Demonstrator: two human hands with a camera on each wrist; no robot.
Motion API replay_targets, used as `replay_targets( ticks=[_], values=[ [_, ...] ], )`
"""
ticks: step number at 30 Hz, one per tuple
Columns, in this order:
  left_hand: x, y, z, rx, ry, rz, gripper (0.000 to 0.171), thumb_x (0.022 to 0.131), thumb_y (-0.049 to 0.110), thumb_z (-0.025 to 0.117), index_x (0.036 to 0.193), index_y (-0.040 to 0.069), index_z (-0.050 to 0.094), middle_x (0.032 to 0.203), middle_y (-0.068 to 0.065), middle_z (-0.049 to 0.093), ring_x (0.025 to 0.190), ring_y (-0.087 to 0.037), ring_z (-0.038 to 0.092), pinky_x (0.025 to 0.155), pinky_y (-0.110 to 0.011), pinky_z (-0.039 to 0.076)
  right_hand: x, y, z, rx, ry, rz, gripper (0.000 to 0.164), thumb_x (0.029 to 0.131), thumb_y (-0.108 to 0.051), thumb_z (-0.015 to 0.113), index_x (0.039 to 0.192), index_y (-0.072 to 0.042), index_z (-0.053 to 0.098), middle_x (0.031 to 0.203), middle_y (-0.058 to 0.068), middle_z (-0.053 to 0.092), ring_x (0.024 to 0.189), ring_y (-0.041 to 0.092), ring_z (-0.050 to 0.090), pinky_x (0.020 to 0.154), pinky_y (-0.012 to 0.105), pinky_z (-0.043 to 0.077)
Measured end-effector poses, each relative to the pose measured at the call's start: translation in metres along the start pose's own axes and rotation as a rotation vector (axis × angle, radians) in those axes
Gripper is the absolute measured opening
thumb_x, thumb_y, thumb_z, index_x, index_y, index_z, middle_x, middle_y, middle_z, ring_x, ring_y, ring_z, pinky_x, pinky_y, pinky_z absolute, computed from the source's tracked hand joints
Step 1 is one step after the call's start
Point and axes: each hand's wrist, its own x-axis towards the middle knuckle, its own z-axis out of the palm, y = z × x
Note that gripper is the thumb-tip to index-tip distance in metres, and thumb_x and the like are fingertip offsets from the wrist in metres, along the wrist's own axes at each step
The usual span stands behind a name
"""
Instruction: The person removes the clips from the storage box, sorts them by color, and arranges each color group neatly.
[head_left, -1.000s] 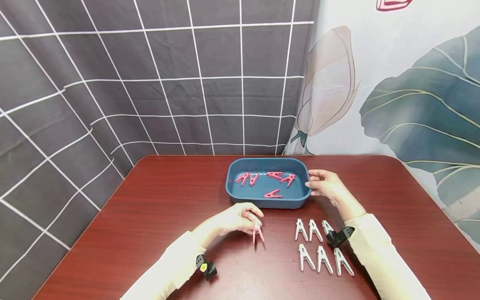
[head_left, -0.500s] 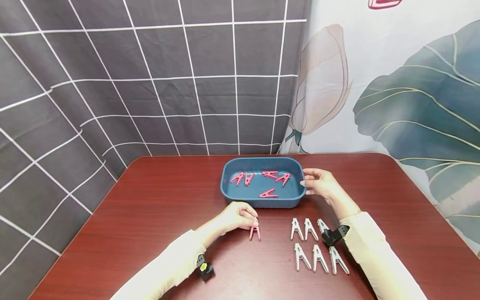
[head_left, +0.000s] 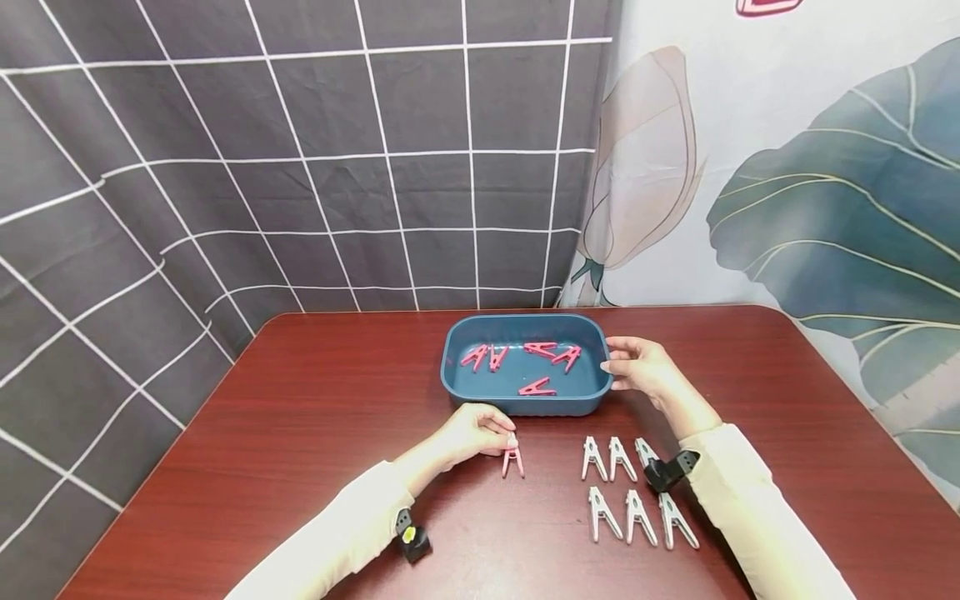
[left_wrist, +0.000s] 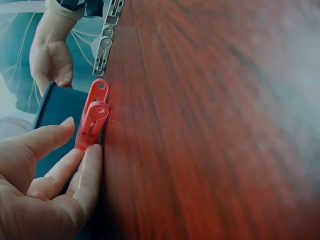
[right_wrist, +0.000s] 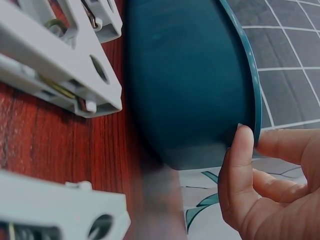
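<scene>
My left hand (head_left: 476, 433) is beside a pink-red clip (head_left: 513, 460) on the table, in front of the blue bin (head_left: 525, 406). In the left wrist view, fingertips touch one end of that clip (left_wrist: 95, 112), while the thumb stands slightly apart from it. At the bin's right end, my right hand (head_left: 641, 367) pinches the rim between thumb and fingers, as the right wrist view shows at the bin wall (right_wrist: 195, 75). Inside the bin lie several pink-red clips (head_left: 537, 387).
Two rows of white clips (head_left: 632, 508) lie on the red-brown table (head_left: 315, 400), near and partly under my right forearm. A dark gridded curtain (head_left: 420, 192) and a leaf-patterned cloth (head_left: 660, 167) hang behind the table.
The head view has shifted slightly. My left hand has moved the pink-red clip a little to the right and away from me. The right hand stays on the bin's rim.
</scene>
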Motion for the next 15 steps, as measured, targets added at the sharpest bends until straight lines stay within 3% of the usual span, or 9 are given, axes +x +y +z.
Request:
replay_targets(
  ticks=[4,8,15],
  values=[
    [-0.003,0.001,-0.003,0.098,0.04,0.039,0.027,0.079,-0.002,0.069,0.1,-0.017,0.06,0.091,-0.023,0.069,0.07,-0.003,0.061,0.068,-0.024,0.055,0.0,0.0,0.0,-0.005,0.004,0.0,0.058,0.088,0.002,0.058,0.139,0.015,0.032,0.098,0.013,0.058,0.067,0.006,0.062,0.061,0.022,0.056],
    [-0.008,0.002,-0.01,0.212,0.065,0.08,0.026,0.076,0.0,0.072,0.096,-0.014,0.062,0.087,-0.022,0.068,0.067,-0.003,0.059,0.062,-0.018,0.051,0.0,0.001,0.001,-0.005,0.003,0.004,0.058,0.088,0.001,0.058,0.139,0.014,0.032,0.096,0.011,0.058,0.067,0.006,0.062,0.061,0.022,0.056],
    [-0.021,0.025,-0.024,0.284,-0.011,0.131,0.026,0.08,0.004,0.069,0.098,-0.012,0.061,0.083,-0.021,0.068,0.065,-0.006,0.06,0.06,-0.019,0.05,0.001,0.002,0.001,-0.017,-0.001,0.001,0.059,0.089,0.0,0.058,0.139,0.014,0.032,0.095,0.009,0.058,0.067,0.005,0.061,0.061,0.023,0.056]
  ],
)
